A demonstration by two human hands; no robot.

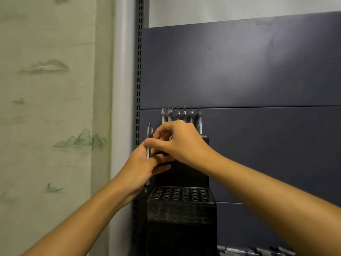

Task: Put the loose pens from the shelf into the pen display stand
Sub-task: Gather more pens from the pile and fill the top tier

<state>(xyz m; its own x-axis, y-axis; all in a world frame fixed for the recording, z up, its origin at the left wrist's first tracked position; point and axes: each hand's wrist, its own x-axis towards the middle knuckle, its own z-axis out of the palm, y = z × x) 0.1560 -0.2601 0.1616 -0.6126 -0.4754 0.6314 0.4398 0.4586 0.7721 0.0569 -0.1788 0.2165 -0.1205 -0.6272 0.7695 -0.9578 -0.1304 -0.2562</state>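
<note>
A black stepped pen display stand (181,204) stands against the dark back panel. Its lower tier shows rows of empty holes. Several clear pens (181,114) stand upright in its top tier, partly hidden behind my hands. My left hand (145,167) is closed around an upright clear pen (148,133) at the stand's left side. My right hand (180,141) hovers in front of the top tier, its thumb and fingertips pinching that same pen just above my left hand. Loose pens (254,251) lie on the shelf at the bottom right.
A slotted metal upright (138,71) runs along the left of the dark shelf panel (239,71). A pale green curtain (51,108) with a landscape print hangs at the left. A white wall shows above the panel.
</note>
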